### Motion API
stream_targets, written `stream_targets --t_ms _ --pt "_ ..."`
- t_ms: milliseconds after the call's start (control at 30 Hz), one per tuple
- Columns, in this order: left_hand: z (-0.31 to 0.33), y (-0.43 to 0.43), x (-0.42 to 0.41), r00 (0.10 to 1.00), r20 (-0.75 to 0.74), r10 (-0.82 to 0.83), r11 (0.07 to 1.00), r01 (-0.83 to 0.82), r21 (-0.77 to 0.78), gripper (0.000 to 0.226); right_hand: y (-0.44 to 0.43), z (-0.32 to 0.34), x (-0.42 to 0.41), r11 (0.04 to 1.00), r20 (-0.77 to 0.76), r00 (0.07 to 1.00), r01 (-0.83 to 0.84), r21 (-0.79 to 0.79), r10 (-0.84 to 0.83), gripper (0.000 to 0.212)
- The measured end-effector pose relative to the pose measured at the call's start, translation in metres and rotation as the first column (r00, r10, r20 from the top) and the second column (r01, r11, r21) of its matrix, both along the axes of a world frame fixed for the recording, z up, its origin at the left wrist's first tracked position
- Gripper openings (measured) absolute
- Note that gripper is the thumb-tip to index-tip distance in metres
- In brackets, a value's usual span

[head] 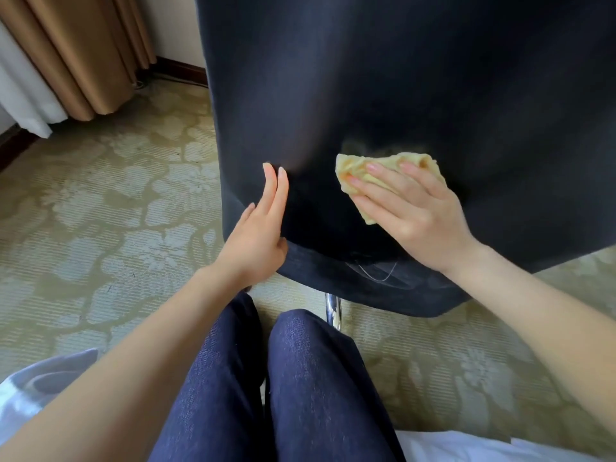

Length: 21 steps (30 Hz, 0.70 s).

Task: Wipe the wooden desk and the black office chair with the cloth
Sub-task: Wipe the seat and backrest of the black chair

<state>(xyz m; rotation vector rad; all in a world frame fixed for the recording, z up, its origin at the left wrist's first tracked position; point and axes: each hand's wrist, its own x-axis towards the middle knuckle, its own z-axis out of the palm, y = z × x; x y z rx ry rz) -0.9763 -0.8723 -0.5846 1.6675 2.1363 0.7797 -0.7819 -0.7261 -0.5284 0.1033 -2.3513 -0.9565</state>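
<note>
The yellow cloth lies crumpled against the lower back of the black office chair, a little right of the chair's middle and above its bottom hem. The right grip, a bare hand, lies on top of it. Its fingers are spread and straight and press the cloth flat to the dark fabric rather than closing round it. The cloth shows past the fingertips on the upper side, and one corner pokes out below the palm. The thumb cannot be made out.

The left grip rests on the chair's left edge, level with the cloth and apart from it. This hand is flat and relaxed with the fingers together and pointing up, and it holds nothing.

A loose pale thread hangs on the chair's hem, just below the right wrist. A shiny metal leg shows under the hem.

In front of the chair, nearest the camera, are the person's knees in dark blue jeans, with white fabric at the lower left.

Patterned green carpet spreads out under and to the left of the chair. Tan curtains and a white sheer hang well to the chair's upper left, above a dark skirting board.
</note>
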Motion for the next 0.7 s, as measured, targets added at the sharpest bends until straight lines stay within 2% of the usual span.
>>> stream_targets --t_ms 200,367,433,500,600,700 --pt "0.003 0.007 -0.007 0.999 -0.009 0.050 0.999 -0.050 -0.005 0.095 -0.017 -0.013 -0.048 0.994 -0.122 0.992 0.003 -0.111 -0.016 0.024" --pt "0.007 0.016 -0.018 0.996 -0.029 0.086 0.995 -0.087 -0.047 0.094 -0.022 -0.049 -0.069 0.966 -0.095 0.994 0.023 -0.256 -0.049 0.025" --pt "0.009 0.018 -0.019 0.992 -0.044 0.119 0.992 -0.121 -0.042 0.093 -0.025 -0.072 -0.068 0.929 -0.002 0.996 0.082 -0.361 -0.088 0.029" --pt "0.008 0.017 -0.016 0.988 -0.065 0.137 0.990 -0.138 -0.010 0.092 -0.027 -0.095 -0.055 0.896 0.182 0.976 0.188 -0.403 -0.123 0.033" --pt "0.004 0.010 -0.002 0.992 -0.102 0.080 0.994 -0.072 0.078 0.096 -0.027 -0.119 -0.024 0.928 0.466 0.874 0.278 -0.248 -0.138 0.038" --pt "-0.001 0.006 0.017 0.994 -0.106 -0.021 0.995 0.030 0.092 0.101 -0.025 -0.129 0.004 0.931 0.592 0.797 0.297 -0.212 -0.119 0.039"
